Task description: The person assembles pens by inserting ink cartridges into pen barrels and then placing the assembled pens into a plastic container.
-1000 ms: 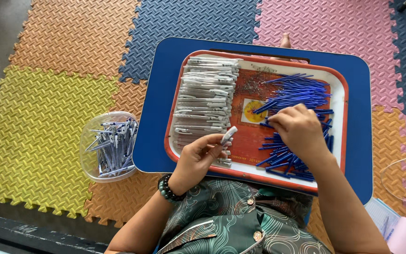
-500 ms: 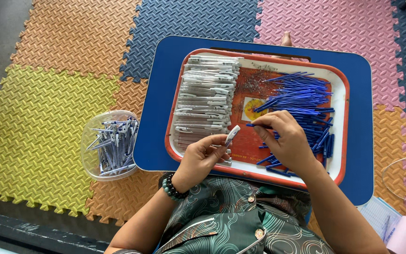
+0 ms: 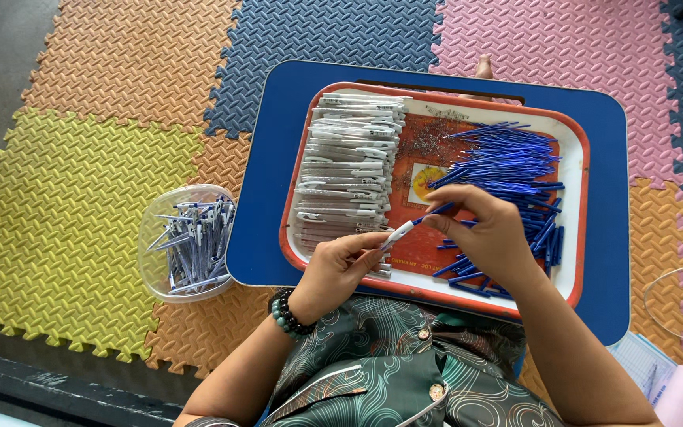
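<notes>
Two parts are meeting between my hands: I am pinching a white pen barrel [image 3: 398, 233] in the fingers of my left hand [image 3: 340, 269], its open end pointing up and to the right, and my right hand [image 3: 490, 231] is clasping a thin blue refill [image 3: 434, 212] whose tip is sitting right at that opening. I judge that I am feeding the refill into the barrel, and that the insertion is only just beginning, since most of the blue length is showing outside. Next, I think, the two need to be kept in line while the refill slides straight down the barrel. Just beyond my left grip the stack of white barrels [image 3: 349, 170] is lying on the orange-rimmed tray [image 3: 581, 198], and the heap of blue refills [image 3: 507, 170] is lying under and behind my right grip. Well off to the left of my left wrist, a clear tub of pens [image 3: 187, 241] is resting on the foam mat [image 3: 81, 190].
</notes>
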